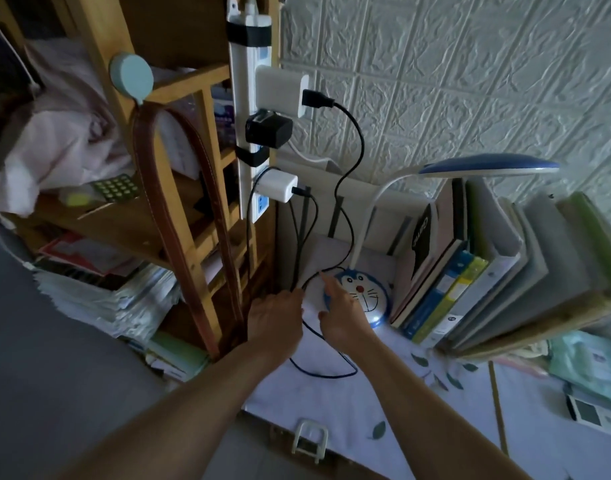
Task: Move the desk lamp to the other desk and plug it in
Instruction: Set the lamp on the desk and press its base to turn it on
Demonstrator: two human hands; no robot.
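The desk lamp stands on the desk against the wall: a round blue base [366, 296] with a cartoon cat face, a white bent neck [369, 209] and a flat blue head [487, 166]. Its black cable [352, 157] runs up to a white adapter [281, 95] plugged into a vertical power strip [248, 140]. My right hand [338, 313] lies on the base's left edge, forefinger stretched out. My left hand [276, 320] is just left of it, fingers down at the black cable [307, 330] lying on the desk; whether it grips the cable is unclear.
Books and folders [470, 271] stand upright right of the lamp. A wooden shelf [179, 188] with a brown strap [189, 237] and stacked papers [106, 296] is on the left. Two more chargers sit in the strip. The desk wears a leaf-print cloth [418, 410].
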